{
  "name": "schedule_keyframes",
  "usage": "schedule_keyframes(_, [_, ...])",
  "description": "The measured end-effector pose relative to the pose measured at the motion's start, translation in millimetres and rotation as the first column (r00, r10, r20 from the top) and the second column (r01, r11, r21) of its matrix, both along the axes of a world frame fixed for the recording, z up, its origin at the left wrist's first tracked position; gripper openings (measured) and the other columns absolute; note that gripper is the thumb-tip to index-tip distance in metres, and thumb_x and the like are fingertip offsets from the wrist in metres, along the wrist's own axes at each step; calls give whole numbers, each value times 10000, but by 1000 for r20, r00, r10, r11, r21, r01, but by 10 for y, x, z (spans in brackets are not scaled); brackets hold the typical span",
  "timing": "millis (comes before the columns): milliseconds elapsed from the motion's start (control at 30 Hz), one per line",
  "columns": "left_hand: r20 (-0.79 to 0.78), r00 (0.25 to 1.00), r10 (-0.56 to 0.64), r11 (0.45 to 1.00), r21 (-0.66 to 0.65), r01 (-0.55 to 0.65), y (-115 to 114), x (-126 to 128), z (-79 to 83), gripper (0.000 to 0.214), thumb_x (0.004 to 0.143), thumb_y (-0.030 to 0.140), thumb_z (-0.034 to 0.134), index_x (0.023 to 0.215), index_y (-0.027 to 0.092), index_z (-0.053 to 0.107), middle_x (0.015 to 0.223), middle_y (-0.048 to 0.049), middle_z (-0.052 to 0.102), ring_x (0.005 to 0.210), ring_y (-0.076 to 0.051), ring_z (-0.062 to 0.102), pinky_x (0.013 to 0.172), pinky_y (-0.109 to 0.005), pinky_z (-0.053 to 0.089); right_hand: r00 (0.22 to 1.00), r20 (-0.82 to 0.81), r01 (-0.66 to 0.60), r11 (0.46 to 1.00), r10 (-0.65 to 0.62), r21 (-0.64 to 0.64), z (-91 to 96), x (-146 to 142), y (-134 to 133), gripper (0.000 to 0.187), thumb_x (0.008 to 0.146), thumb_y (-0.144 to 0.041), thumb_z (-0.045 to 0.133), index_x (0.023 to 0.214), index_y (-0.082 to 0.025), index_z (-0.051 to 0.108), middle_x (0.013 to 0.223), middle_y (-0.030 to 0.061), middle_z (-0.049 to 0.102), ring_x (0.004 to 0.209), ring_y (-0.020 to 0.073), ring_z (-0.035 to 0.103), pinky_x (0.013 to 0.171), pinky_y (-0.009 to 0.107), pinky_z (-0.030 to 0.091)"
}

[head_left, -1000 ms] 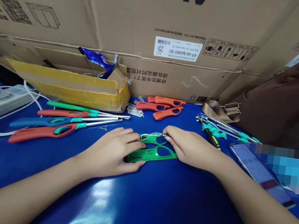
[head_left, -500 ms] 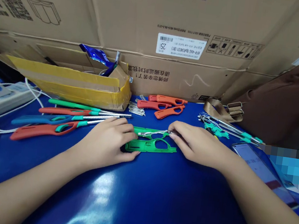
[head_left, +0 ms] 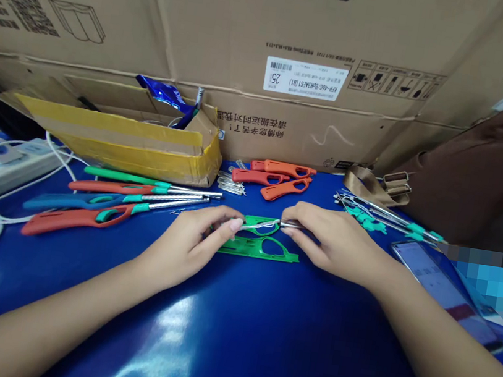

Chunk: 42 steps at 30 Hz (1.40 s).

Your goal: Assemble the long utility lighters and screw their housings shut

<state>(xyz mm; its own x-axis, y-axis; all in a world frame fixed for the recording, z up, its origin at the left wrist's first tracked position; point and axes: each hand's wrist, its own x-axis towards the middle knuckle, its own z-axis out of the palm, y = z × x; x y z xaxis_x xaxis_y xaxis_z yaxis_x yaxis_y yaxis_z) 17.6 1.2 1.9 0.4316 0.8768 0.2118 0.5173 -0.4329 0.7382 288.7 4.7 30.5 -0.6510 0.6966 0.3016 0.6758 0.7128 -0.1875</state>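
Observation:
Two green lighter handle halves, a nearer one point(head_left: 243, 248) and a farther one point(head_left: 254, 221), lie open side by side on the blue table. Just above them, my left hand point(head_left: 195, 237) pinches the end of some thin white wires point(head_left: 261, 225) between thumb and forefinger. The wires run right to a slim metal tube point(head_left: 292, 225), whose end my right hand point(head_left: 332, 243) grips in its fingertips; most of the tube is hidden by that hand. My left hand covers the left ends of both green halves.
Assembled lighters point(head_left: 82, 214) lie at left, beside a power strip point(head_left: 16, 165) with white cables. Behind are a yellow-taped carton point(head_left: 117, 145), orange handle shells point(head_left: 286, 187) and clear small parts point(head_left: 231, 182). Metal tubes with teal parts point(head_left: 369, 217) and a phone point(head_left: 443, 290) are at right.
My left hand has come off the nearer green half and now pinches the left end of the white wires. The right hand keeps its grip in nearly the same place.

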Motion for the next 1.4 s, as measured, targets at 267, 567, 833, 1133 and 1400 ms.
schedule_keyframes(267, [277, 958, 78, 938, -345, 23, 9, 86, -20, 373, 911, 501, 623, 727, 177, 606, 540, 68, 450, 477, -81, 377, 469, -207, 303, 999, -35, -4, 998, 2, -61, -23, -18, -27, 126, 1044, -284, 464, 1082, -220, 565, 1001, 25, 701, 862, 170, 659, 734, 268, 429])
schedule_keyframes(567, [367, 900, 233, 924, -373, -87, 16, 90, -42, 330, 822, 486, 761, 934, 175, 775, 659, 10, 661, 607, -124, 603, 615, -236, 527, 992, -99, 48, 963, -77, -266, -74, -98, -17, 131, 1028, -351, 508, 1029, -227, 552, 781, -31, 617, 660, 129, 545, 620, 257, 340])
schedule_keyframes(833, [385, 886, 257, 916, -389, -96, 21, 96, -79, 366, 793, 498, 797, 961, 173, 789, 727, -33, 742, 660, -163, 686, 647, -272, 579, 917, -384, -97, 871, -110, -482, -161, -193, -29, 50, 983, -183, 515, 1011, -224, 526, 860, -28, 547, 672, 106, 478, 643, 248, 387])
schedule_keyframes(1133, [388, 881, 272, 910, -402, -103, 31, 96, -113, 374, 767, 496, 815, 953, 173, 783, 762, -41, 755, 684, -174, 702, 672, -286, 590, 903, -428, -182, 873, -33, -452, -195, -181, -9, 158, 945, -85, 496, 891, -214, 569, 1036, 34, 559, 917, 158, 559, 806, 301, 464])
schedule_keyframes(1400, [337, 913, 231, 931, -349, -107, 44, 93, -106, 404, 758, 527, 810, 946, 171, 786, 722, -34, 729, 665, -167, 677, 639, -272, 568, 962, -262, -48, 906, -71, -421, -176, -56, 31, 249, 899, -132, 629, 1122, -221, 565, 1094, 30, 616, 889, 143, 606, 796, 279, 499])
